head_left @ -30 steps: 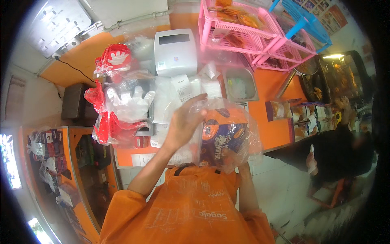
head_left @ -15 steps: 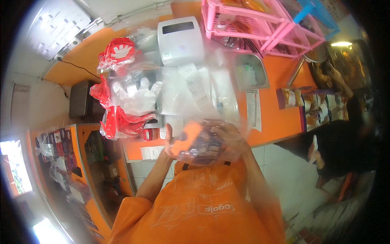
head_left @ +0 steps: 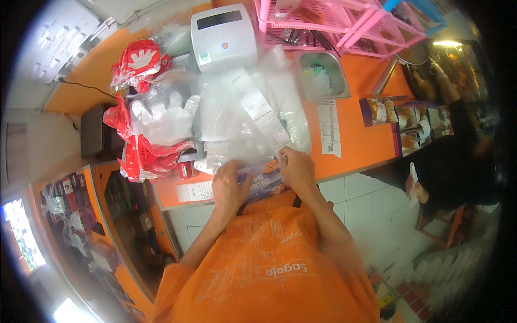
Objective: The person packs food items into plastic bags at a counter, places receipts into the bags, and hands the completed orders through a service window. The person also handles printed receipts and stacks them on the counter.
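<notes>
A clear plastic bag [head_left: 245,153] hangs between my hands near the counter's front edge. Inside it sits a purple and orange printed package [head_left: 264,184], partly covered by my fingers. My left hand [head_left: 230,188] is closed on the bag's left side, its fingers curled in toward the package. On the other side my right hand [head_left: 299,171] pinches the bag's upper edge between thumb and fingers. Beyond the bag, a long white printed slip [head_left: 264,116] lies across a pile of clear plastic bags [head_left: 218,107].
Red packs of plastic gloves [head_left: 141,62] lie at the left of the orange counter [head_left: 361,140]. A white printer-like device [head_left: 224,37] stands behind. Further right are a metal tray [head_left: 323,72], pink racks [head_left: 344,27] and packaged food [head_left: 382,111]. A person in dark clothing [head_left: 447,167] is at the right.
The bagged package has come down toward my body. My hands have shifted from cradling its sides to gripping the bag's upper part. The view has moved slightly too.
</notes>
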Available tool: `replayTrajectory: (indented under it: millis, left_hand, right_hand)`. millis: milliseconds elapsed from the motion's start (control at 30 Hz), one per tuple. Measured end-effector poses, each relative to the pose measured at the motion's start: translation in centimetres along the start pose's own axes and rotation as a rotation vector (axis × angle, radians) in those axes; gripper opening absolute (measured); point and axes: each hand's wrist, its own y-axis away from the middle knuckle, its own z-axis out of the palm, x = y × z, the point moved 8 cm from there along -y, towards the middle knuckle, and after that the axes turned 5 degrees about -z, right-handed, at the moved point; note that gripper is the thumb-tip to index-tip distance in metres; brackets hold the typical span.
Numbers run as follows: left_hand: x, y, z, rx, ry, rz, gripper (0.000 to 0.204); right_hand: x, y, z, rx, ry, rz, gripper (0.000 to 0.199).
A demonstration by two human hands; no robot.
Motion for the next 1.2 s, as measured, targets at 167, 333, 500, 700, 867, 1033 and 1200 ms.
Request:
replayTrajectory:
  millis: [167,333,500,700,867,1033,1200]
  left_hand:
    - [-1.4,0.4,1.5,-0.213,0.359,-0.266,0.021]
    - [3.3,3.1,-5.5,-0.126,0.923,-0.146,0.019]
    - [5.6,4.6,-7.5,-0.076,0.870,-0.075,0.022]
    - [5.4,6.8,-8.9,0.099,0.862,0.211,0.028]
    - [2.4,5.1,-8.8,0.190,0.586,-0.071,0.028]
    - [3.8,7.8,-11.2,0.550,0.302,-0.246,0.033]
    - [13.3,9.4,-5.9,0.751,0.175,-0.042,0.041]
  right_hand:
    - [0.0,3.7,-3.3,0.198,-0.060,-0.174,0.021]
    - [-1.9,6.4,-9.0,0.343,0.039,-0.292,0.026]
    - [-8.4,6.7,-3.6,-0.173,-0.334,-0.592,0.026]
    - [-1.3,-1.5,15.2,-0.301,0.305,-0.572,0.026]
    - [-0.9,-1.0,11.0,-0.172,0.037,-0.600,0.033]
    - [13.4,-3.0,-13.8,0.601,-0.134,-0.529,0.044]
    - [30.3,-5.6,-17.1,0.446,0.227,-0.032,0.056]
